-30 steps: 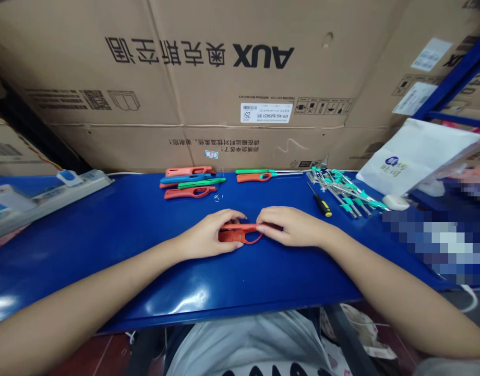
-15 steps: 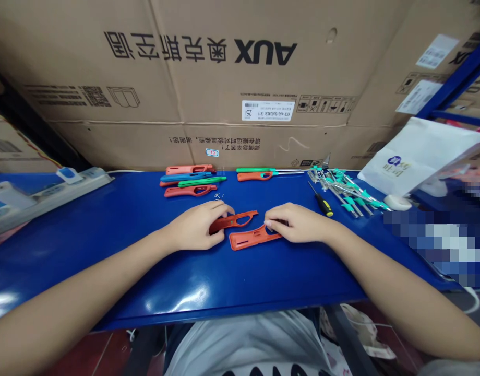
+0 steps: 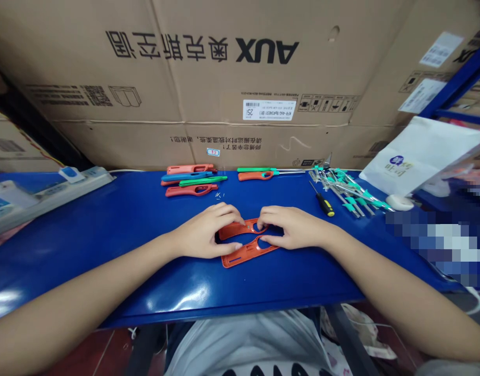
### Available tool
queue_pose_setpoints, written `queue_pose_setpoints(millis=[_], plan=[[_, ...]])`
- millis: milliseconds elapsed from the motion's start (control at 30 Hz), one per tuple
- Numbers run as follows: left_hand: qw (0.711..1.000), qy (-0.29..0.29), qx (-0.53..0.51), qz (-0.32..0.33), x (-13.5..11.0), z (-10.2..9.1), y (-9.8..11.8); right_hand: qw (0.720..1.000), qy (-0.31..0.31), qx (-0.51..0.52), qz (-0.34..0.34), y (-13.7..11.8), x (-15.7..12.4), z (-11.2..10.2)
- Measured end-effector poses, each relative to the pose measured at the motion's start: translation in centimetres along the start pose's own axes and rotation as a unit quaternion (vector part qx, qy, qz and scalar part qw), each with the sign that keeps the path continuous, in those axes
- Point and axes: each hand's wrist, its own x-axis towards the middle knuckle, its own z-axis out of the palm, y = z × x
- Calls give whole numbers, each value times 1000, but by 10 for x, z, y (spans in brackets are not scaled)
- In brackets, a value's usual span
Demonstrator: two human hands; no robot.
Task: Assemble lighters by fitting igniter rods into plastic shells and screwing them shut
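Two orange lighter casing halves lie side by side on the blue tabletop, inner sides up: a far half [image 3: 232, 230] and a near half [image 3: 248, 254]. My left hand [image 3: 203, 231] spans their left ends, fingertips at the far half and thumb over the near one. From the other side, my right hand [image 3: 294, 227] reaches over the finger-loop ends, its index finger at the far loop and its thumb at the near loop. Thumb and fingers are spread on both hands. Contact at the fingertips is hard to make out.
Lighter casings in several colours [image 3: 191, 192] lie at the back left. Behind my hands are lighters with metal rods [image 3: 258, 176]. A black and yellow screwdriver [image 3: 325, 204] lies near a pile of metal rods with green ends [image 3: 351, 196]. A power strip [image 3: 89, 180] stands left, before a cardboard box [image 3: 208, 99].
The far half has come down flat beside the near half, and my left hand has opened from it. The near half has shifted slightly toward me; my right fingers have spread.
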Motion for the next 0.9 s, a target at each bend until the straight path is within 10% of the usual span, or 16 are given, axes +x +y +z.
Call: queue_pose_setpoints(millis=[900], plan=[[995,-11,-23,-98,6,-3,4,1000,-15,-14,17,3,-3,-7]])
